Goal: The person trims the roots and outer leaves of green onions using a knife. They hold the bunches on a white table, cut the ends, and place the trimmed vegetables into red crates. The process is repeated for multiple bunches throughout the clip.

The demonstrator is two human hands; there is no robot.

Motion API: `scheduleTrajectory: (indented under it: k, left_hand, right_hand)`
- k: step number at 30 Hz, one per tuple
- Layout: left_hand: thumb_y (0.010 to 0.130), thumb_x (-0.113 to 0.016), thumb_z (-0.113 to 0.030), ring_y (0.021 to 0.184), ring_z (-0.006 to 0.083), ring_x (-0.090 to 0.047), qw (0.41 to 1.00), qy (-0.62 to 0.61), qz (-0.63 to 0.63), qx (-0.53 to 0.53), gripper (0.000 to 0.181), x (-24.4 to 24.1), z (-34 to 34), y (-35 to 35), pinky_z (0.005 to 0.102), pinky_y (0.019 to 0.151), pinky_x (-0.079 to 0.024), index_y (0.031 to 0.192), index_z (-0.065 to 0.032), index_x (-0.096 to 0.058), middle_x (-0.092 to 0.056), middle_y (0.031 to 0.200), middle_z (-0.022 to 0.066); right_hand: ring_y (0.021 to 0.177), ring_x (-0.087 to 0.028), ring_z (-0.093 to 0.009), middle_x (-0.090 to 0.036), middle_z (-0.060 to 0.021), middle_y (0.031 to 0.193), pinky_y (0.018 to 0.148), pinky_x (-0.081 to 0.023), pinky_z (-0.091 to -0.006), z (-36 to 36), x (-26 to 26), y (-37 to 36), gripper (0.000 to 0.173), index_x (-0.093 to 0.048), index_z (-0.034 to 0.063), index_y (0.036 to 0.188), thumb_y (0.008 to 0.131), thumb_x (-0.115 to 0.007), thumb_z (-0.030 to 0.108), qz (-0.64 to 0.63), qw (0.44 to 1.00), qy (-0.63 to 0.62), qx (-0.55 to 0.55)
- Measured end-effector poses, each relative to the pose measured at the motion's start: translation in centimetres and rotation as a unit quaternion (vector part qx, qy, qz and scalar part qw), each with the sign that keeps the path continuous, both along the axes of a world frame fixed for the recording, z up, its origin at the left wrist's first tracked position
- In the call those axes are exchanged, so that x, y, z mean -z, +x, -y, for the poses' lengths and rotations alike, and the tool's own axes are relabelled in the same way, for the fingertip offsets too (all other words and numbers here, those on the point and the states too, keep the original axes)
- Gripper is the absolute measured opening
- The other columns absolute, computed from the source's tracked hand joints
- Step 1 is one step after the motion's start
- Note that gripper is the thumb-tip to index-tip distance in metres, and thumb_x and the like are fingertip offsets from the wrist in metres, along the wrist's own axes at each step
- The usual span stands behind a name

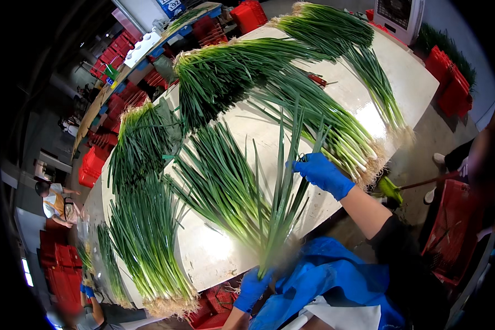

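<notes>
My left hand (253, 288), in a blue glove, grips the lower stems of a small bunch of green onions (272, 222) at the table's near edge. Higher up on the right, my right hand (319, 173), gloved in blue too, has its fingertips closed on leaves at the side of that bunch. Behind it a loose pile of green onions (227, 181) fans out on the white table (206, 268). Just beyond my right hand lies a large pile with roots towards me (338, 128). A red-handled tool (317, 80) rests among the leaves.
More green onions (148, 239) are heaped left and at the back (214, 70). Red crates (449, 231) stand right, and others (93, 165) left. A person (57, 202) stands far left; another's blue-gloved hands (87, 290) are lower left. Someone at right is beside a green broom (390, 189).
</notes>
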State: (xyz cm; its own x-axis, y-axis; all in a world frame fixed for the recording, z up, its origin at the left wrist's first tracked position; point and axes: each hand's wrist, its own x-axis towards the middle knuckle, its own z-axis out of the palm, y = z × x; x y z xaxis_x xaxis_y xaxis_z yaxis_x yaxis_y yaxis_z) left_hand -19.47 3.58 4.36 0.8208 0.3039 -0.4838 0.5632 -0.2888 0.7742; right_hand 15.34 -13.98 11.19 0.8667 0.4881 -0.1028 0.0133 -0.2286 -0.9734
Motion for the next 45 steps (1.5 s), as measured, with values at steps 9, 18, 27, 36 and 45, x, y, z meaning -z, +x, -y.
scheduleTrajectory:
  k: [9,18,27,36,45]
  left_hand:
    - [0.086,-0.070,-0.019,0.054,0.0048,-0.051,1.000,0.002,0.028,-0.007,0.016,0.9,4.2,-0.9,0.0205,0.051,-0.042,0.092,-0.0048,-0.066,-0.061,0.067,-0.0007]
    - [0.084,-0.072,-0.018,0.056,0.0088,-0.057,0.996,0.035,-0.072,-0.031,0.017,-1.0,10.9,-5.1,0.0241,0.053,-0.046,0.088,-0.0028,-0.065,-0.061,0.063,0.0024]
    - [0.085,-0.071,-0.013,0.056,0.0073,-0.054,0.995,0.047,-0.081,-0.017,0.012,-3.3,15.4,-9.3,0.0228,0.052,-0.044,0.087,-0.0030,-0.066,-0.060,0.064,-0.0001]
    - [0.084,-0.072,-0.015,0.055,0.0072,-0.053,0.997,0.019,-0.080,0.007,0.014,-0.7,12.3,-14.1,0.0233,0.050,-0.042,0.083,-0.0038,-0.064,-0.059,0.064,-0.0002]
    - [0.082,-0.074,-0.015,0.054,0.0077,-0.055,0.990,-0.079,-0.113,0.004,0.017,1.0,10.5,-21.0,0.0248,0.049,-0.045,0.090,-0.0033,-0.064,-0.060,0.065,0.0011]
  right_hand:
    - [0.061,-0.061,-0.026,-0.064,-0.0166,0.068,0.060,-0.050,-0.0384,6.9,3.0,-4.8,0.049,-0.066,-0.0036,0.079,0.078,-0.063,0.045,0.026,0.997,-0.069,-0.001]
    - [0.077,-0.065,-0.038,-0.065,-0.0223,0.081,0.071,-0.051,-0.0448,13.6,5.9,-13.9,0.040,-0.066,0.0013,0.086,0.084,-0.056,0.040,-0.047,0.986,-0.053,0.150]
    - [0.062,-0.061,-0.021,-0.062,-0.0112,0.067,0.058,-0.049,-0.0355,15.7,9.8,-21.4,0.032,-0.064,0.0049,0.080,0.090,-0.059,0.035,-0.083,0.961,-0.007,0.264]
    - [0.049,-0.049,-0.008,-0.058,0.0001,0.066,0.042,-0.037,-0.0207,18.1,7.5,-28.1,0.010,-0.062,0.0094,0.087,0.091,-0.061,0.018,-0.391,0.803,0.359,0.272]
    - [0.057,-0.050,-0.007,-0.057,0.0016,0.067,0.048,-0.038,-0.0222,18.7,10.3,-35.9,0.019,-0.062,0.0096,0.084,0.094,-0.051,0.022,-0.392,0.836,0.277,0.266]
